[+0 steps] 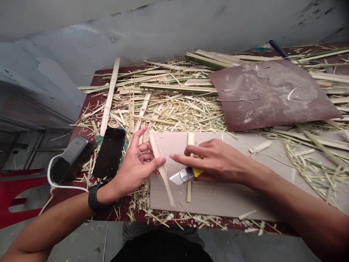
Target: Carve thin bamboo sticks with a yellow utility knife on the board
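My left hand (140,159) holds a carved pale wooden piece (156,147) between thumb and fingers; its wide end points up and its narrow end slants down over the board (218,198). In my right hand (215,160) is a utility knife (186,175) with a yellow handle, its blade pointing left toward the piece. The index finger of that hand reaches out over the knife. Beneath my right hand lies a straight wooden strip (189,193) on the board, its middle partly hidden by the hand and knife.
A phone (109,153) and a dark device (73,158) with a white cable lie at the left. Shavings (180,109) and split bamboo strips (177,88) cover the table's back. A brown sheet (269,94) rests at the back right, before the wall. A red chair (20,200) stands lower left.
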Available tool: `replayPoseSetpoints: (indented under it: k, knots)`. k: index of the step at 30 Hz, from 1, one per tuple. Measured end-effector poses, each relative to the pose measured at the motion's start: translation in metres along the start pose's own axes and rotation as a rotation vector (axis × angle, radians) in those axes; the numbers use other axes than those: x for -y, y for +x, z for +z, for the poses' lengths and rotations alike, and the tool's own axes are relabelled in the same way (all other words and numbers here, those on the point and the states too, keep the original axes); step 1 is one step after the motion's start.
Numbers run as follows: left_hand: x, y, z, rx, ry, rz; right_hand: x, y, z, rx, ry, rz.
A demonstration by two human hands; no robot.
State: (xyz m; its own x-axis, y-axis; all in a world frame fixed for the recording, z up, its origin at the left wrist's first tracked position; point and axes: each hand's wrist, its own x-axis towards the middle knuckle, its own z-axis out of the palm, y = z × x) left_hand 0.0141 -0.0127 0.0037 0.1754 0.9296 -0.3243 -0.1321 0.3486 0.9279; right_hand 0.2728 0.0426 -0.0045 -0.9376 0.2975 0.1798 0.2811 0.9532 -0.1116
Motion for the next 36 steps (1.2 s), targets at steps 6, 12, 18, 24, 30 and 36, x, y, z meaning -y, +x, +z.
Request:
replayPoseSetpoints:
  k: [6, 12, 18, 24, 30, 36]
  knots:
    - [0.002, 0.001, -0.001, -0.118, -0.002, 0.046, 0.010, 0.006, 0.000, -0.012, 0.049, -0.074]
    - [-0.001, 0.003, -0.002, -0.194, 0.001, 0.105, 0.004, 0.003, 0.003, 0.012, -0.016, -0.057]
    - [-0.003, 0.005, -0.003, -0.215, 0.033, 0.032, -0.014, -0.006, -0.001, -0.100, -0.171, 0.058]
    - [-0.008, 0.002, -0.003, -0.015, 0.217, -0.016, -0.021, -0.009, -0.006, -0.191, -0.237, 0.199]
    - [-0.011, 0.000, -0.006, 0.331, 0.410, -0.172, -0.020, -0.008, -0.003, -0.209, -0.247, 0.295]
    - [-0.003, -0.002, -0.003, 0.450, 0.159, -0.340, -0.010, -0.005, -0.005, -0.210, -0.353, 0.369]
